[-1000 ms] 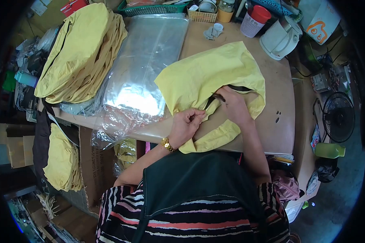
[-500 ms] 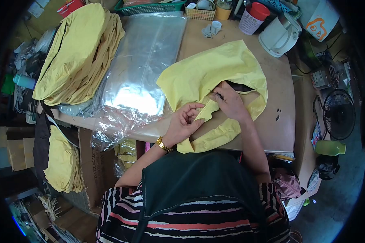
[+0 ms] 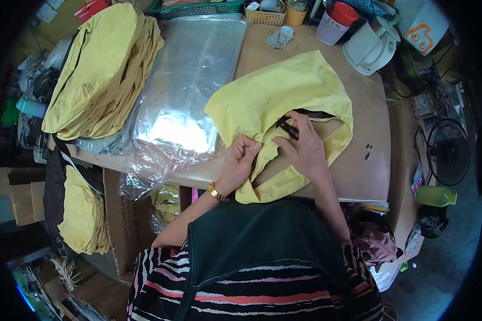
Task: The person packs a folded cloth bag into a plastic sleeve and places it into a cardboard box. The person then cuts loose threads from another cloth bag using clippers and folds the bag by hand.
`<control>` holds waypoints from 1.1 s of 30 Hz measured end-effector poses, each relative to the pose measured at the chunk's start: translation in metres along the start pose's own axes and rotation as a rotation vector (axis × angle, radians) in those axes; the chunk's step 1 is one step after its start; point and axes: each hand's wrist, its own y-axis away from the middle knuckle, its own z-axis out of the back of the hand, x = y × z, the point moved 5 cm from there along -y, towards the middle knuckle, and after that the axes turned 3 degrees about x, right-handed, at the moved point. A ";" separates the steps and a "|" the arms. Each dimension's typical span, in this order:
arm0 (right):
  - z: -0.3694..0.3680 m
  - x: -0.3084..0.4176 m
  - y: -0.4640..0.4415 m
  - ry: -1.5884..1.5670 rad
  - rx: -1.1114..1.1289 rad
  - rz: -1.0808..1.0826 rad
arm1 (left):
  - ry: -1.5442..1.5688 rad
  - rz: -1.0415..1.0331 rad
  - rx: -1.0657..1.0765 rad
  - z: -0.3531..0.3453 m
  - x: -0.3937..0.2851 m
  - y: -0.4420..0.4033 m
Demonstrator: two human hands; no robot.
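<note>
A yellow cloth bag (image 3: 284, 85) with a dark lining (image 3: 318, 114) lies on the table in front of me, its strap (image 3: 281, 184) looping toward my apron. My left hand (image 3: 242, 155) is closed, pinching the cloth along the bag's edge where the strap begins. In my right hand (image 3: 307, 147) is a small pair of black thread snips (image 3: 289, 130), held between thumb and fingers over the bag's opening. The tips of the snips are hard to make out against the dark lining.
Left of the bag lie transparent plastic sleeves (image 3: 190, 69) and a tall stack of yellow bags (image 3: 99, 64). A white kettle (image 3: 367, 48) and a basket with a red cup (image 3: 334, 24) stand at the back right. More yellow cloth (image 3: 83, 214) hangs below the table's left edge.
My left fingers have closed more tightly on the bag's edge and shifted slightly left. My right hand has turned and opened somewhat, bringing more of the black snips into sight.
</note>
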 end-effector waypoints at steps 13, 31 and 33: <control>-0.005 0.023 0.042 0.313 -0.039 0.139 | 0.249 0.184 0.139 -0.003 -0.009 0.004; 0.008 -0.032 0.046 -0.039 -0.283 0.009 | -0.830 0.144 0.214 0.050 -0.129 0.045; 0.002 -0.043 0.049 -0.241 -0.163 -0.079 | -1.237 0.315 0.403 0.071 -0.132 0.052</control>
